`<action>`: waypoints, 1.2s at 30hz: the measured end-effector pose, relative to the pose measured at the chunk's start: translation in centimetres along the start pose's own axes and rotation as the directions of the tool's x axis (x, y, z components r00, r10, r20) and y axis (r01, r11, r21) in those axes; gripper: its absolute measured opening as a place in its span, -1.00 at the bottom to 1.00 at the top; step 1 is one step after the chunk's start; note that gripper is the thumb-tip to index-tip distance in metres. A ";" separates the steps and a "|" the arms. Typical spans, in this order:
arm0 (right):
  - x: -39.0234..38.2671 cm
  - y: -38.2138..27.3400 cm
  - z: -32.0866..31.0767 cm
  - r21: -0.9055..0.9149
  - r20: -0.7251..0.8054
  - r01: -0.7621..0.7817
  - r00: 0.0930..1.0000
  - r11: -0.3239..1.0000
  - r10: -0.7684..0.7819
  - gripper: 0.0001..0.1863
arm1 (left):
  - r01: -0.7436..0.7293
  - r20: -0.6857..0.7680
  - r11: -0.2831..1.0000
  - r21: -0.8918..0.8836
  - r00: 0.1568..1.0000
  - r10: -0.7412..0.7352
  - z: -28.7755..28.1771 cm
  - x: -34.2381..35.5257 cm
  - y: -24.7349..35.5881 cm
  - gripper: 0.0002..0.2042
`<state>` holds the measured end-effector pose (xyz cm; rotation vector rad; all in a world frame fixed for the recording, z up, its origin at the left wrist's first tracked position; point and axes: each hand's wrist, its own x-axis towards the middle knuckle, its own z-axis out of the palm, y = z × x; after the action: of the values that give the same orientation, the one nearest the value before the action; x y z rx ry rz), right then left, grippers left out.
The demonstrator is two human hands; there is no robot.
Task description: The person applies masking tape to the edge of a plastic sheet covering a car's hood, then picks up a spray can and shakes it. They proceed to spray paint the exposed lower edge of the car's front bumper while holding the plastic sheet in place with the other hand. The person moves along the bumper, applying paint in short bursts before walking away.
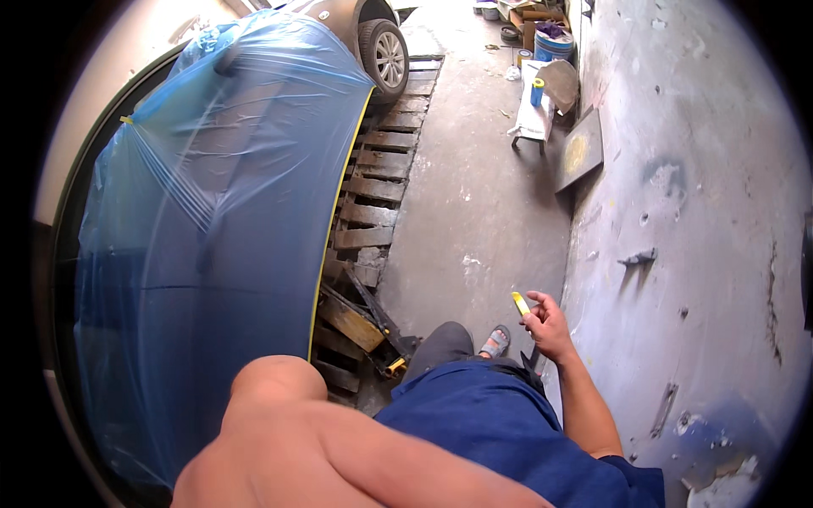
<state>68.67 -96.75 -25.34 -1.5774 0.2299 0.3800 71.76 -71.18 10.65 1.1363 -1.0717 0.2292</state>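
My right hand (549, 328) is out over the floor in front of my body. Its thumb and fingers pinch a small yellow roll of masking tape (520, 304), seen nearly edge-on. Very close to the lens at the lower left, my left hand (288, 432) fills a large area. It looks bent, and I cannot make out its separate fingers or anything in them. Thin blue plastic film (229, 203) covers the car body on my left. Yellow tape (348, 165) runs along the film's right edge, and a short piece (126, 119) sits at its far left.
A car wheel (389, 56) shows beyond the film. Wooden slats (373, 188) line the floor beside the car, with a dark metal frame (360, 317) near my legs. Along the right wall (694, 169) are a low bench (535, 123), a blue can (537, 91), a bucket (554, 44) and a leaning board (581, 151).
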 end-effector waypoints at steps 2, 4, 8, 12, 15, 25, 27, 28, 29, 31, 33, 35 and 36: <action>1.9 -0.4 -0.3 -0.009 -0.005 -0.010 1.000 1.000 0.010 -0.51 | -0.029 -0.027 0.999 -0.015 0.999 0.029 -1.3 0.9 -2.0 -0.60; 4.2 -1.6 0.7 -0.027 0.039 -0.040 0.998 0.999 0.041 -0.51 | -0.047 -0.039 0.999 0.002 0.998 0.047 -2.8 2.3 -2.8 -0.60; 9.4 -2.6 0.3 -0.105 0.044 -0.077 0.996 0.991 0.082 -0.52 | -0.074 -0.070 0.997 0.005 0.995 0.074 -7.4 4.0 -6.8 -0.60; 17.3 -3.5 0.5 -0.198 0.022 -0.070 0.997 0.978 0.076 -0.54 | -0.125 -0.075 0.992 0.010 0.989 0.126 -14.4 6.0 -11.2 -0.60; 23.4 -5.3 0.9 -0.261 -0.069 -0.090 0.995 0.961 0.075 -0.50 | -0.181 -0.083 0.983 0.020 0.980 0.182 -20.5 8.2 -14.9 -0.61; 39.1 -15.3 1.8 -0.165 -0.153 -0.124 0.983 0.978 0.099 -0.48 | -0.137 -0.071 0.985 -0.108 0.989 0.130 -33.7 18.1 -27.2 -0.61; 42.3 -14.3 0.5 -0.083 -0.187 -0.132 0.976 0.988 0.115 -0.48 | -0.131 -0.065 0.979 -0.155 0.990 0.123 -35.0 19.8 -30.8 -0.61; 43.3 -14.1 -0.5 -0.141 -0.236 -0.151 0.965 0.978 0.115 -0.49 | -0.121 -0.067 0.977 -0.177 0.992 0.111 -35.5 20.3 -32.8 -0.61; 44.8 -14.3 -0.6 -0.186 -0.255 -0.155 0.961 0.970 0.104 -0.50 | -0.110 -0.053 0.978 -0.175 0.993 0.102 -35.7 21.5 -34.0 -0.61; 49.1 -14.5 -1.6 -0.160 -0.294 -0.198 0.945 0.967 0.145 -0.50 | -0.087 -0.026 0.982 -0.165 0.996 0.084 -36.2 24.0 -36.3 -0.61; 52.8 -11.9 -4.5 -0.211 -0.364 -0.242 0.919 0.947 0.153 -0.51 | -0.061 -0.041 0.980 -0.187 0.998 0.055 -37.0 25.0 -40.4 -0.61; 56.7 -7.1 -7.7 -0.298 -0.421 -0.280 0.897 0.913 0.137 -0.50 | 0.002 -0.060 0.975 -0.223 0.998 -0.016 -37.7 25.9 -45.9 -0.61; 59.6 -6.8 -8.0 -0.279 -0.453 -0.308 0.877 0.910 0.158 -0.51 | 0.040 -0.065 0.976 -0.214 0.996 -0.055 -38.4 26.2 -48.4 -0.61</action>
<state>126.96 -99.19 -41.54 -1.9787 0.7334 0.2710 138.16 -70.97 0.66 0.9538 -0.9805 0.1123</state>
